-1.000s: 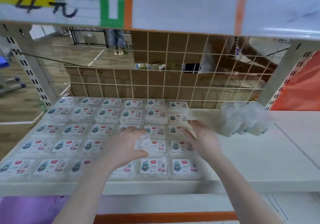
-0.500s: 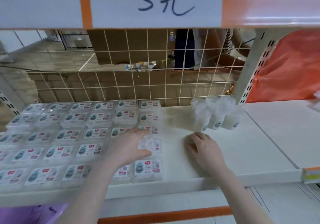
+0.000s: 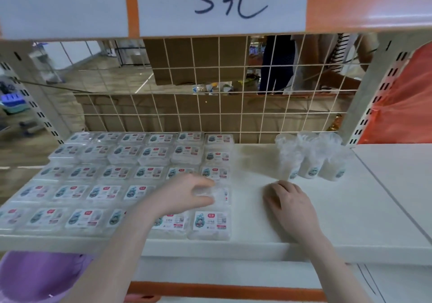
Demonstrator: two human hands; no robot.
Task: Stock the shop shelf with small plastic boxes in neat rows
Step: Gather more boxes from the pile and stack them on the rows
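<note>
Small plastic boxes lie in rows across the left of the white shelf. Your left hand curls around a box in the rightmost column. Your right hand rests on bare shelf, fingers loosely curled, holding nothing. Clear cups near the back right.

Both bare forearms reached forward and up. The left hand lay palm down, its fingers curled in a loose grip, thumb spread below. The right hand rested palm down, fingers bent under.
</note>
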